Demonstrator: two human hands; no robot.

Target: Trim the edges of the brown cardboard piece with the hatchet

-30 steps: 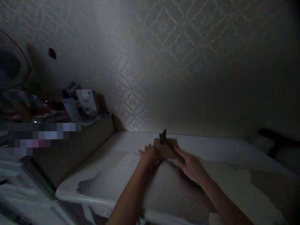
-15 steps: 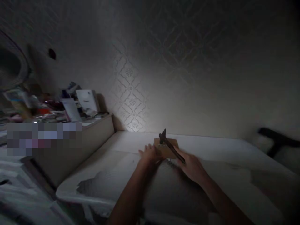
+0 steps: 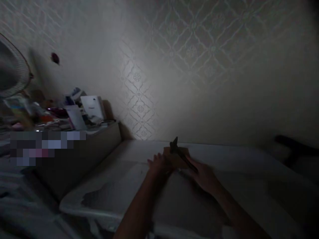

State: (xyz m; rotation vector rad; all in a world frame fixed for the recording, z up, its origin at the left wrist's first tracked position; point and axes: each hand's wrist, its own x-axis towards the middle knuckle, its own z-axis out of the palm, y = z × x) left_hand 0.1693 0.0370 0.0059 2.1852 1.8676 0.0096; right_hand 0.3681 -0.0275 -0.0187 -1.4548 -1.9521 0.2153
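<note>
A small brown board (image 3: pixel 179 162), seemingly wood, lies flat on the white table near the wall. My right hand (image 3: pixel 204 176) is closed round the handle of a hammer (image 3: pixel 174 145), whose dark head is over the board's upper left part. In the dim light I cannot tell whether the head touches the board. At the board's left edge rests my left hand (image 3: pixel 157 163), fingers spread and thumb side hidden. Small pale bits by the board's near edge are too dark to name.
The white table (image 3: pixel 119 172) has a dark grey worn-looking patch. At left a cabinet (image 3: pixel 99 142) bears a white box (image 3: pixel 92 107) and much clutter, with a fan (image 3: pixel 12 66) behind. A black T-shaped object (image 3: pixel 294 147) is at the right. Patterned wall rises behind.
The table and hands have become darker, while the wall pattern shows more clearly. The hammer has hardly shifted, and both hands stay in place.
</note>
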